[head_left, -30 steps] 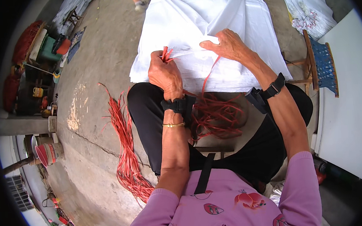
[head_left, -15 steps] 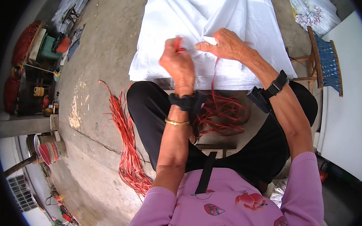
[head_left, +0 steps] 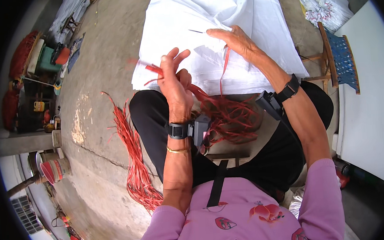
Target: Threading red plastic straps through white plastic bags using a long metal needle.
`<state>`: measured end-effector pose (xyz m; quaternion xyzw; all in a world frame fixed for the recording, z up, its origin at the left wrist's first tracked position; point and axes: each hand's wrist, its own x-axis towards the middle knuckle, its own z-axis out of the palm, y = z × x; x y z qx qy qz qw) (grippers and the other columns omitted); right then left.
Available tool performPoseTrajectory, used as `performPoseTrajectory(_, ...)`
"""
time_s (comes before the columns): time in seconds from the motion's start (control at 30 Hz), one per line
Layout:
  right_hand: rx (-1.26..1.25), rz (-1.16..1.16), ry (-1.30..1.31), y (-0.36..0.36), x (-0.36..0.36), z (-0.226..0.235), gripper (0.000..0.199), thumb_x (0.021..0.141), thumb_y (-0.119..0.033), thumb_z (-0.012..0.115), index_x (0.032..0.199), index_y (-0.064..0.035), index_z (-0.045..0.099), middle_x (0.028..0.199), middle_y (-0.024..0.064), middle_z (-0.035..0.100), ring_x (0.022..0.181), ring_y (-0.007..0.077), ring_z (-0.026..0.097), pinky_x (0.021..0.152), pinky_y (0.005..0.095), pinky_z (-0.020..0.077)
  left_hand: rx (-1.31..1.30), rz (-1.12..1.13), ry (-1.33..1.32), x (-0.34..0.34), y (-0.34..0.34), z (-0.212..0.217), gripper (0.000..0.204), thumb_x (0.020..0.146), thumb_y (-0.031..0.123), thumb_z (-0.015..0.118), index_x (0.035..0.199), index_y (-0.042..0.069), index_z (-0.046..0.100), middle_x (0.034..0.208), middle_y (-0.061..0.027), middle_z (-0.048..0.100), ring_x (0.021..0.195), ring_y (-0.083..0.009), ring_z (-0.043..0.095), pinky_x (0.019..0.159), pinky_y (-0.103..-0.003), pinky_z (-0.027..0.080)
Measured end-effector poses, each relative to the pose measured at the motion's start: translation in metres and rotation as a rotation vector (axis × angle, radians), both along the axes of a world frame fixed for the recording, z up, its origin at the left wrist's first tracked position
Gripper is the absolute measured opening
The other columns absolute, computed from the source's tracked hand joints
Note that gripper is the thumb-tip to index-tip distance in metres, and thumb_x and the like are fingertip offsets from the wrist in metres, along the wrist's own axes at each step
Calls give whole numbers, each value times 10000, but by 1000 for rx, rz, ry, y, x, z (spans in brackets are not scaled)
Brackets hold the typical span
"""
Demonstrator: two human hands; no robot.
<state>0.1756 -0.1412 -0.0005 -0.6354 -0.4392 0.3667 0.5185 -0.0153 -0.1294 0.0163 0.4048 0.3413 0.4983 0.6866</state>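
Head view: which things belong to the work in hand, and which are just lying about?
In use:
red strips, in left hand
thin dark tool, in right hand
white sheeting
floor bundle of red strips, probably

Lying about, seemingly:
blue-webbed seat
bucket
yellow container

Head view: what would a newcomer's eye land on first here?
Probably the broad spread of white fabric at top centre. Against it, the left grip holds red strips, while a thin, dark needle-like tool points leftward from the right grip. Next would come the long red bundle on the concrete floor, left of the black trousers.
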Motion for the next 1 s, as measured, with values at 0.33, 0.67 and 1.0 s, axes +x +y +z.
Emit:
performPoseTrajectory(0.33,-132,-84,-476,-8,-13,20,550,705,-478,601,544,47,569,483,179,530,509,294,561,522,377,466,200,278,535,59,33,-66,199,755,7,547,937,-39,614,790,-103,634,694,-184,575,683,-315,471)
performPoseTrajectory(0.67,83,-78,-1105,-12,-20,23,450,775,-345,600,539,37,595,448,177,520,397,277,544,412,371,447,-143,426,76,53,29,-63,239,789,-74,454,973,-7,590,871,-69,599,740,-158,571,686,-280,477)
performPoseTrajectory(1.0,139,83,-1385,-16,-14,19,482,817,-379,554,541,12,616,423,163,496,396,271,529,405,371,419,59,498,291,43,35,-67,113,771,-37,526,835,-41,618,703,-46,593,641,-139,535,609,-276,444)
